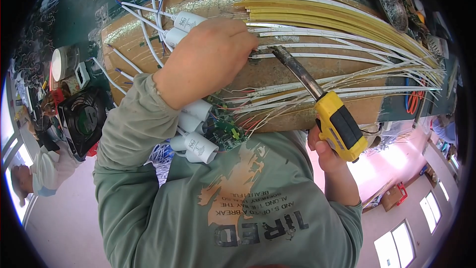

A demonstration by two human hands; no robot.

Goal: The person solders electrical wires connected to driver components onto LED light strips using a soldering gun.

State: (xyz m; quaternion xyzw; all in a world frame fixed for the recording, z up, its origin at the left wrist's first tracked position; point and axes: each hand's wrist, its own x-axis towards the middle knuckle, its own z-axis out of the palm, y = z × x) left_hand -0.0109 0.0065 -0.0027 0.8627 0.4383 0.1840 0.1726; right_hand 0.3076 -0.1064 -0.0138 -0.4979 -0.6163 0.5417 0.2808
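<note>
My left hand [210, 52] reaches over the board, its fingers pinched together near the left ends of thin white strips [322, 46]. What it grips is hidden behind the fingers. My right hand [329, 156] is wrapped round the handle of a yellow and black soldering iron [342, 126]. The iron's dark tip points up and left, close to a strip end just right of my left fingertips. White plastic housings [187, 21] with cables lie behind my left hand. More housings [199, 147] and green circuit boards [228, 136] with red and white wires sit nearest my body.
A brown cardboard sheet [362, 108] covers part of the green table. Yellow strips [317, 11] are bundled at the far side. At left stand a black fan [85, 121] and a round tub [62, 64]. Another person [44, 171] is beyond the table's left side.
</note>
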